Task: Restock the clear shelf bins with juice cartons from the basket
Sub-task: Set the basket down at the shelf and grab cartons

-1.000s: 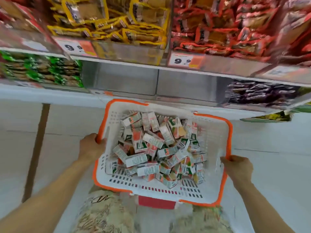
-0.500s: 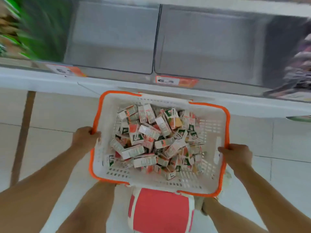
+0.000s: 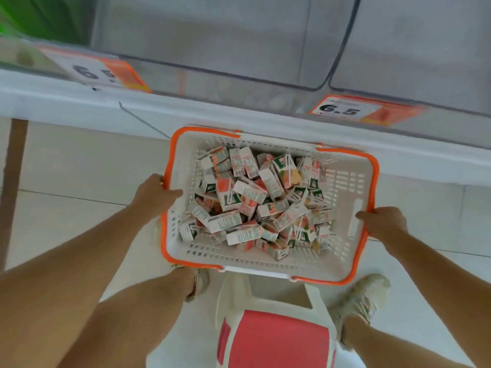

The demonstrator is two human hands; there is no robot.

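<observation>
Small white-and-orange juice cartons (image 3: 255, 205) fill the white plastic basket with orange rim (image 3: 268, 264); left hand (image 3: 154, 196) and right hand (image 3: 385, 221) grip its sides below the clear shelf bins (image 3: 212, 35).

The basket (image 3: 183, 243) is white with an orange rim. The juice cartons (image 3: 255, 200) are white with green, orange and pink print and barcodes. The price tags (image 3: 353, 111) are white and orange. The stool (image 3: 276, 338) is white with a red seat. The floor tiles (image 3: 79, 168) are pale cream.
</observation>
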